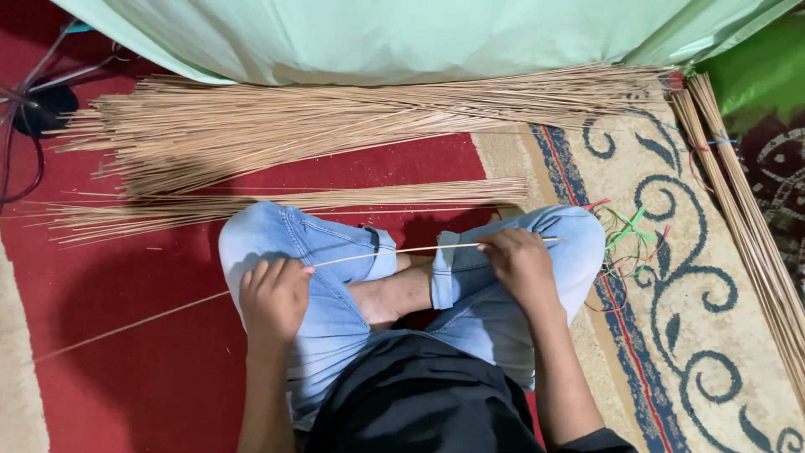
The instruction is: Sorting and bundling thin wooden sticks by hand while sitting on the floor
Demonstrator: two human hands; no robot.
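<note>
I sit cross-legged in light blue jeans on a red carpet. My left hand [274, 295] and my right hand [520, 262] both grip one long thin tan stick [394, 251] that lies across my knees. The stick runs on past my left hand down to the carpet at the left. Its thicker end pokes out just beyond my right hand. A large loose pile of similar thin sticks [277, 126] is spread on the carpet in front of my knees, with a smaller flat row [277, 204] right against them.
Another bundle of sticks [746, 218] lies along the right side on a beige patterned rug. Short coloured strings [629, 239] lie by my right knee. A pale green cloth [402, 33] hangs at the top. Black cables [33, 109] sit at the upper left.
</note>
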